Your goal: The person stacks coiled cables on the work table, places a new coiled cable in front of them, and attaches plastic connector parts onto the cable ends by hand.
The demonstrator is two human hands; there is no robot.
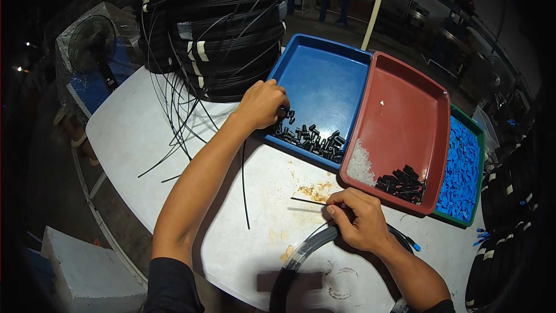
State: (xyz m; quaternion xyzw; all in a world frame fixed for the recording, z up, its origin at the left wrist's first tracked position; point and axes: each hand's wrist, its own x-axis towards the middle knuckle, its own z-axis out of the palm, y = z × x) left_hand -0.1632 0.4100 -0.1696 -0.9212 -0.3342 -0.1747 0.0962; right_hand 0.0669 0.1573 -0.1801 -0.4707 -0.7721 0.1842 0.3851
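Observation:
My left hand (262, 104) reaches over the near left corner of the blue tray (330, 72). Its fingers are bent together among small black sleeve-like parts (315, 140), and the fingertips are partly hidden, so what they hold does not show. Over the white table, my right hand (360, 219) pinches a thin black cable (308, 200) near its end, which points left. Beneath that hand lies a coil of black cable (285, 281) bound with clear wrap. Blue connectors (416, 247) tip some cable ends to the right of it.
Right of the blue tray, a red tray (405, 90) holds small clear pieces (360, 165) and black parts (402, 184). Beyond is a green tray (479, 168) of blue connectors (459, 168). Large stacked black cable coils (231, 29) trail loose ends across the white table (133, 122).

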